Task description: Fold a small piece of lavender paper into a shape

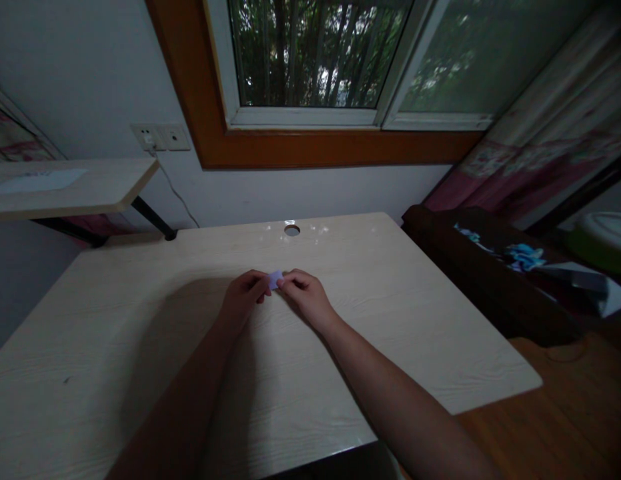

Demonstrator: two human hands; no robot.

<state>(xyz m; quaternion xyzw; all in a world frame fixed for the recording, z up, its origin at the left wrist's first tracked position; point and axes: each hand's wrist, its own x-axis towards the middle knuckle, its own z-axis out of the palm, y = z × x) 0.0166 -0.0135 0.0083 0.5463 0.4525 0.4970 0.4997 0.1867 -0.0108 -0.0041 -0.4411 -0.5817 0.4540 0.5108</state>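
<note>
Your desk [390,333] is pale wood-grain laminate, smooth, with a faint sheen near the cable hole [291,230]. The small lilac slip [275,279] pinched between your left hand [243,297] and right hand [305,297] looks like thin matt paper. The window surround [340,148] is varnished brown wood, and the curtain [540,133] is printed cloth.

The dim scene is lit by grey daylight from the window [310,53], which glints on the desk [400,300] and casts a soft shadow beside the left hand [243,297], while the edges bend and blur.
</note>
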